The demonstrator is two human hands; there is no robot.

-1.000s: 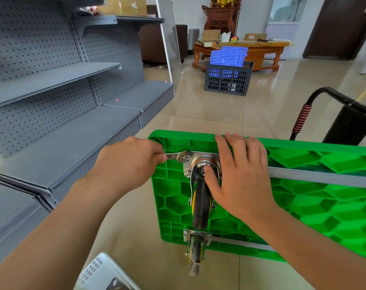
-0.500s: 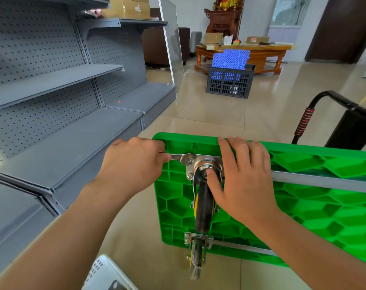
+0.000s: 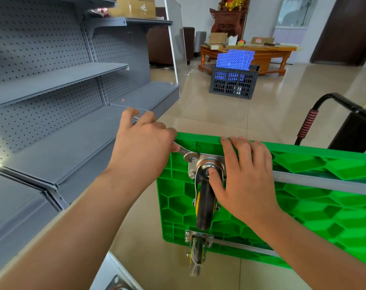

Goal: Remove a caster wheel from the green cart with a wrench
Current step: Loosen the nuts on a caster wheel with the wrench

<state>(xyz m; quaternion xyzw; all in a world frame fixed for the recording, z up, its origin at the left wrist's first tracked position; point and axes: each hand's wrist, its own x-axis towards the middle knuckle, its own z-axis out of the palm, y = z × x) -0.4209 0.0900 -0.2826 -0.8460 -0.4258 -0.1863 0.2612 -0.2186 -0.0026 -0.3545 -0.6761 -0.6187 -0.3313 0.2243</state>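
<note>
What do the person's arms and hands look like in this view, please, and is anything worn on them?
Both arms are bare along their whole visible length: no sleeves, gloves, watch or bracelet show. The left hand and right hand carry no rings that can be seen. The fingernails on the right hand are short and unpainted. No markings or tattoos show on either forearm.

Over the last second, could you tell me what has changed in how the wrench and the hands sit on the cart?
The left hand has swung the wrench handle up and away, from about level to slanting up-left, its head still on the bolt at the caster plate's top-left corner. The grip stayed closed on the handle. The right hand stayed on the caster wheel and the green cart, which has not moved.
</note>
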